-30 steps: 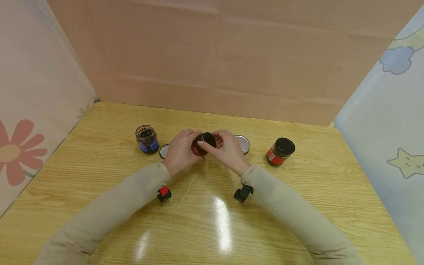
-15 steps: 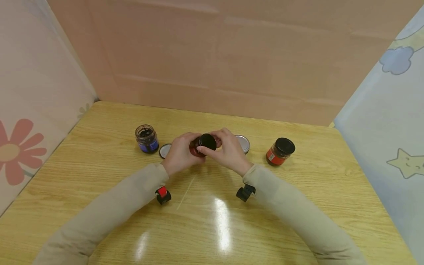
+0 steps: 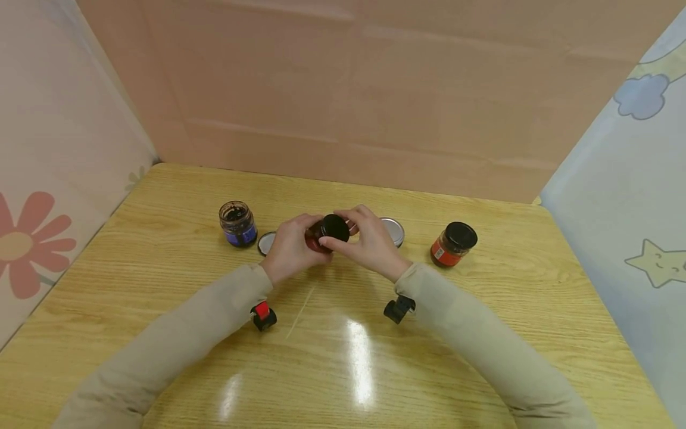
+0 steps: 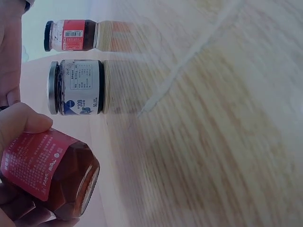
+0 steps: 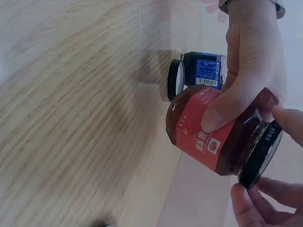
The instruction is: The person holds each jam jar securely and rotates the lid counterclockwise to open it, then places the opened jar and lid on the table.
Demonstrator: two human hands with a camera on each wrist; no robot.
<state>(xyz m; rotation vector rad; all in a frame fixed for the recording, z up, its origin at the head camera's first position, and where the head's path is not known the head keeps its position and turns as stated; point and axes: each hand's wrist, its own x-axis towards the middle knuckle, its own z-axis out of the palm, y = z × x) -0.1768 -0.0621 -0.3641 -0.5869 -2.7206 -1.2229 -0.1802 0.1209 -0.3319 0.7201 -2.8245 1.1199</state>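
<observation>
A jar of dark reddish-brown contents with a red label [image 5: 203, 137] is held tilted above the table. My left hand [image 3: 292, 247] grips its body, the thumb lying across the label in the right wrist view. On the jar's mouth sits a black lid [image 3: 336, 227]. The fingers and thumb of my right hand [image 3: 372, 244] pinch that lid at its edge. Left of the hands stands a lidless jar with a blue label [image 3: 237, 225], dark residue inside. Beside it a loose lid [image 3: 265, 243] leans or lies, partly hidden by my left hand.
Behind my right hand stands a jar with a silver lid [image 3: 393, 231] and a pale label. Farther right is a black-lidded jar with a red label [image 3: 453, 245]. The wooden table [image 3: 321, 369] ends at a brown back panel [image 3: 343, 89].
My right hand has shifted its hold on the lid, its wrist swinging slightly right. The jar has tipped a little, so more of the lid's top shows. The other jars stayed put.
</observation>
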